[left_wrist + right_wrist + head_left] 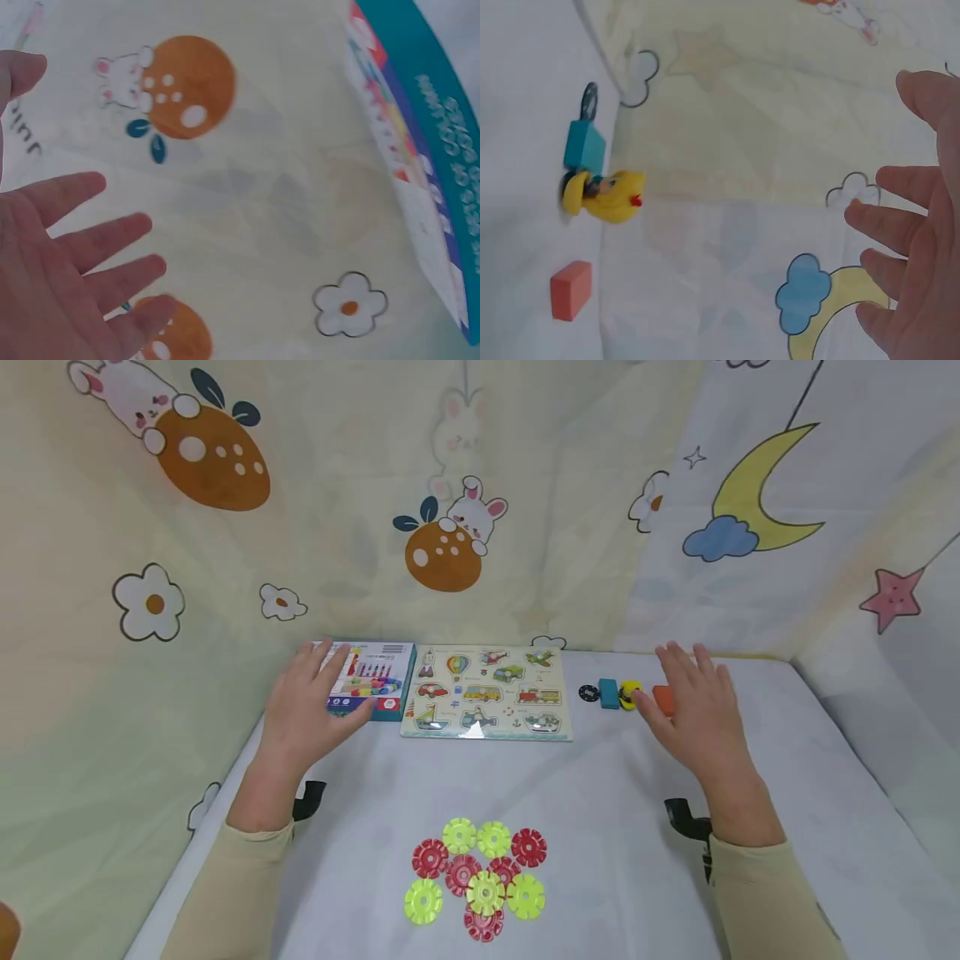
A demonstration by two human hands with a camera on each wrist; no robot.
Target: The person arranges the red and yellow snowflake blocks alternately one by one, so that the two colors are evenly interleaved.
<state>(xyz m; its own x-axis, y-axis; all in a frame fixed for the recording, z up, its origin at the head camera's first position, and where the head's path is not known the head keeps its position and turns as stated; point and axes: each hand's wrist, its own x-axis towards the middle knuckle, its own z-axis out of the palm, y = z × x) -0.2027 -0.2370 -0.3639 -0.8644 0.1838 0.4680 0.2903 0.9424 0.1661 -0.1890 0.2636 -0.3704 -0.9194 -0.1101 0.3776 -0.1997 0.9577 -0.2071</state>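
Both hands [303, 714] [701, 714] — above white table [607, 860]

Soft light casts faint shadows on the white counter [600, 835], with glare on the cream rectangular picture board [486, 693]; wrist views look dimmer, the teal-and-white rectangular box [427, 142] blurred.

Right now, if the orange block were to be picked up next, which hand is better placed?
The right hand, probably: it looks empty and, in the head view, partly overlaps the orange block. The left hand, also empty, is farther away, by the teal-edged box.
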